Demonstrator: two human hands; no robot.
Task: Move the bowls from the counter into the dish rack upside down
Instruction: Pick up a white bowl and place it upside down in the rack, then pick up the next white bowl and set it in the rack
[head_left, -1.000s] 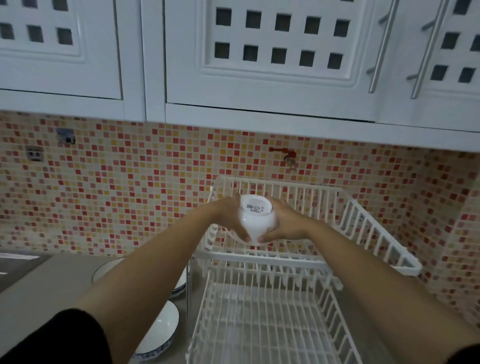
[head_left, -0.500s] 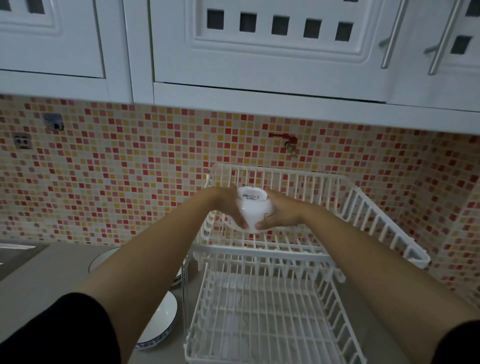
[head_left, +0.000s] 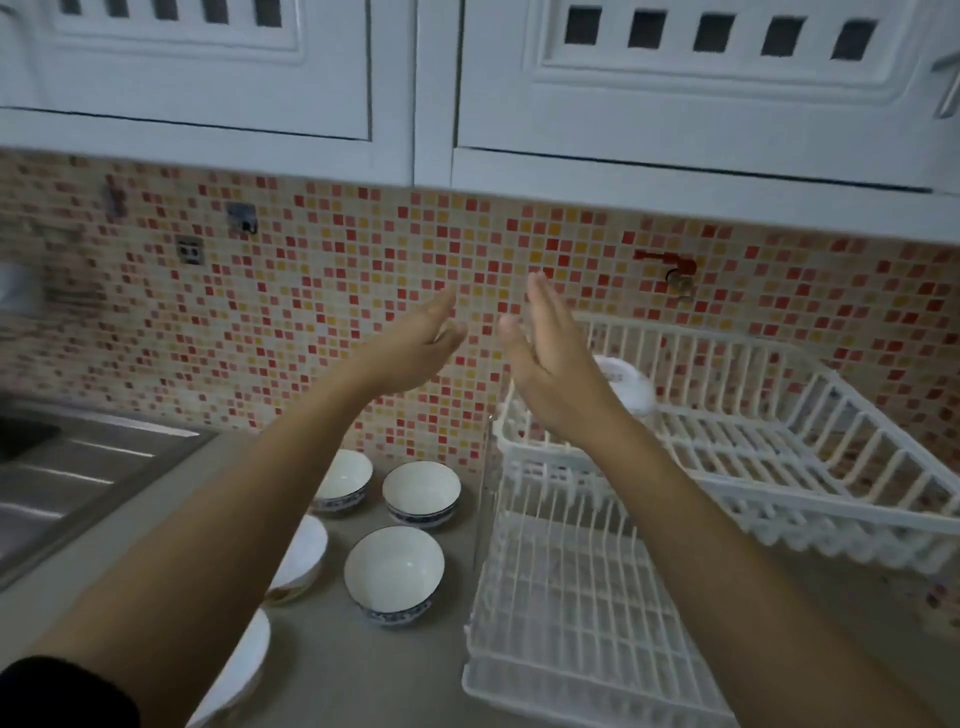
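A white two-tier dish rack (head_left: 810, 499) stands at the right of the counter. One white bowl (head_left: 626, 387) lies upside down in the upper tier's left end, partly behind my right hand. Several white bowls with blue patterned bases stand upright on the counter left of the rack: one nearest (head_left: 395, 574), one behind it (head_left: 422, 493), another further left (head_left: 344, 480). My left hand (head_left: 415, 345) and my right hand (head_left: 550, 358) are raised in front of the tiled wall, both flat, fingers apart, holding nothing, left of the racked bowl.
A steel sink (head_left: 67, 467) lies at the left. White bowls or plates (head_left: 304, 558) show under my left forearm. White wall cupboards (head_left: 467, 88) hang overhead. A red tap (head_left: 670, 265) sticks out of the mosaic wall above the rack.
Both hands let go of the upside-down bowl, which now rests in the upper tier. The hands lifted away to the left and opened. The camera swung left, showing the counter bowls.
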